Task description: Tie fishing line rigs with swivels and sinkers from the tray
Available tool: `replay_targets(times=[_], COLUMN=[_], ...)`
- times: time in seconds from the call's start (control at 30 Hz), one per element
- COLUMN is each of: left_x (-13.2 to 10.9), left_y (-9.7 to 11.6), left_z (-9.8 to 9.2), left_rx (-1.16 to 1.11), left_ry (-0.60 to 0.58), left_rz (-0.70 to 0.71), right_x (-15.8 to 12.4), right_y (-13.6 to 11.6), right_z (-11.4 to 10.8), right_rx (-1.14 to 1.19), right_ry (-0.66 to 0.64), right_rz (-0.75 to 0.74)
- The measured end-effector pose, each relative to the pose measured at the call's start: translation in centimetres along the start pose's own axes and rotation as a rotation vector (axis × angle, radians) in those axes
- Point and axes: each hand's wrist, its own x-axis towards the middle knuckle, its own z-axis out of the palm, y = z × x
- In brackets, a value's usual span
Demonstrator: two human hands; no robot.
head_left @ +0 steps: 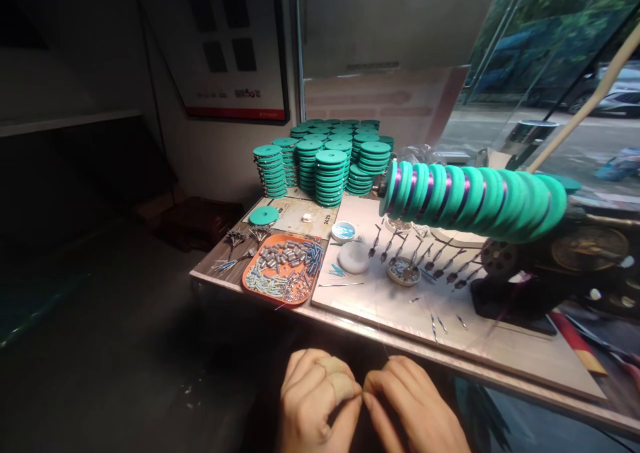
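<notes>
At a worktable [205,266] beside a street-facing window, you bring both bare hands together just off the near edge. From the left, a single green spool [263,215] lies flat behind an orange tray [287,301] of grey barrel sinkers, blue tubes and small metal fittings. Your left hand [323,400], pale coverings on its fingers, curls with thumb and forefinger pinched closed; what sits between the tips is too small to tell. Stacked green spools [330,160] stand at the back, a white dish [344,239] of blue pieces before them. A fine line [385,348], apparently the piece being worked, drops past the table edge to your right hand [413,403], its fingers also folded into a pinch; their grip on it cannot be confirmed. Farther right, sinker rigs [434,260] form a row below wound spools [465,196]. The step looks like close fingertip work on that line; the next move seems to call for steady pinches and controlled slack.
</notes>
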Motion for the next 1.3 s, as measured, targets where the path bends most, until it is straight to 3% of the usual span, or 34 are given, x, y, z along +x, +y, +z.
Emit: replay_targets(times=[0.1, 0.23, 0.63, 0.87, 1.03, 1.3], left_x=[-0.3, -0.8, -0.7, -0.8, -0.3, -0.3], left_y=[-0.1, -0.3, -0.2, -0.2, -0.1, 0.0], left_z=[0.0, -0.1, 0.0, 0.0, 0.1, -0.1], left_rx=[0.007, 0.009, 0.011, 0.026, 0.024, 0.024], left_ry=[-0.023, -0.092, -0.091, -0.116, -0.044, -0.092], left_rz=[-0.002, 0.0, -0.03, -0.026, -0.019, -0.029], right_x=[-0.1, 0.0, -0.1, -1.6, -1.2, 0.3], right_y=[-0.1, 0.0, 0.0, 0.1, 0.1, 0.0], right_z=[0.1, -0.2, -0.4, 1.0, 0.8, -0.8], right_rx=[-0.003, -0.019, -0.008, 0.085, 0.073, 0.008], right_ry=[0.036, -0.013, -0.051, -0.009, -0.007, -0.068], right_rz=[0.03, -0.014, -0.013, 0.13, 0.103, 0.009])
